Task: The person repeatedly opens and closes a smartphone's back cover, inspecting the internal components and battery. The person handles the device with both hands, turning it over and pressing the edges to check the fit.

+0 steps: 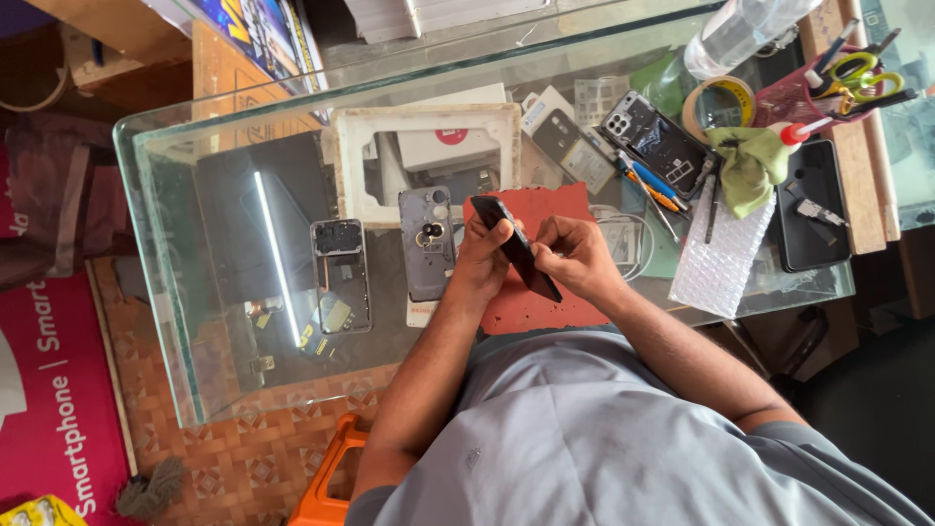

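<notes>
Glass table (175, 244), red mat (545, 209), both hands (482, 255) seemingly gripping dark phone (516, 245)

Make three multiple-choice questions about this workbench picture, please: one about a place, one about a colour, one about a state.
1. Where does the opened phone frame lie?
A. on the glass table
B. on the floor
C. in the tool cup

2. What colour is the mat under the hands?
A. blue
B. red
C. white

3. How is the dark phone held?
A. flat on the mat
B. by one hand only
C. by both hands, raised

Answers:
1. A: the frame rests on the glass, beside the grey back cover.
2. B: the mat shows red around the hands.
3. C: the left hand and the right hand both grip it above the mat.
</notes>
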